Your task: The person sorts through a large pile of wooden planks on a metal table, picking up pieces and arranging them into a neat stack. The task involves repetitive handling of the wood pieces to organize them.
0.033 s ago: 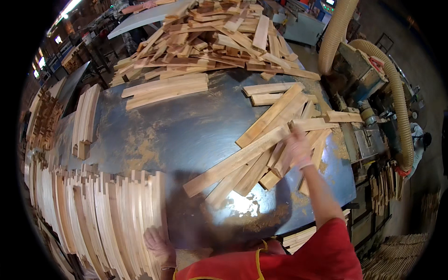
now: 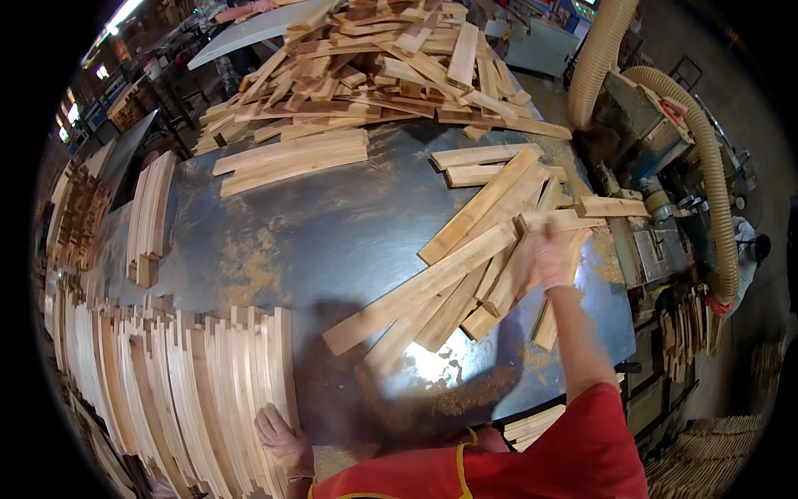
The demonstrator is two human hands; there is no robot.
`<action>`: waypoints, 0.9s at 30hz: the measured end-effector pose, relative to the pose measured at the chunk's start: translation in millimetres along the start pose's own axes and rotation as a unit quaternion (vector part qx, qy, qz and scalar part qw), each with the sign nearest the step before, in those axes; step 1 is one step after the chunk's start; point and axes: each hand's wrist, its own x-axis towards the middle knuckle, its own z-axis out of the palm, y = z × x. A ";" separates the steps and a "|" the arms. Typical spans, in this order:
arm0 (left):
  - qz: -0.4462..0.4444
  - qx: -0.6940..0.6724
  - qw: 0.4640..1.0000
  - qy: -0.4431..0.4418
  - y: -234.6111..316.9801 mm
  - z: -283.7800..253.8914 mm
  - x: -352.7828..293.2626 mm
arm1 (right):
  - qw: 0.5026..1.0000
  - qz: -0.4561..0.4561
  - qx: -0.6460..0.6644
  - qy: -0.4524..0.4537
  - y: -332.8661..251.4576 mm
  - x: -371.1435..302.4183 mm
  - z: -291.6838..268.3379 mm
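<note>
My left hand (image 2: 284, 438) rests with its fingers extended on the near right end of a long row of upright wooden strips (image 2: 199, 366). Over the loose pile at the right of the table is my right hand (image 2: 549, 256), blurred by motion, so its grip cannot be made out. Close to it are the end of a long plank (image 2: 424, 287) slanting down to the left and a shorter plank (image 2: 559, 220). More planks lie crossed beneath, partly hidden by the hand.
A large heap of boards (image 2: 374, 75) covers the far side of the dark metal table (image 2: 341, 233). Two boards (image 2: 295, 160) lie before it; a small stack (image 2: 152, 212) sits at left. Beyond the right edge stand a machine (image 2: 640, 133) and a ribbed hose (image 2: 719, 191).
My right hand has shifted slightly right, away from the slanting plank's end. My left hand stays on the row of strips, and the planks look almost unchanged.
</note>
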 end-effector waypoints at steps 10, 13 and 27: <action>0.228 -0.084 0.954 -0.175 203.0 -18.4 182.5 | 0.955 0.194 -0.195 0.115 6.2 104.0 17.0; 0.163 -0.149 0.916 -0.336 216.9 -9.3 199.9 | 0.972 0.154 -0.142 0.108 21.0 94.3 45.5; -0.275 -0.712 0.482 -0.431 28.0 -74.3 -1.8 | 0.988 -0.099 -0.068 -0.101 -49.5 -266.5 41.5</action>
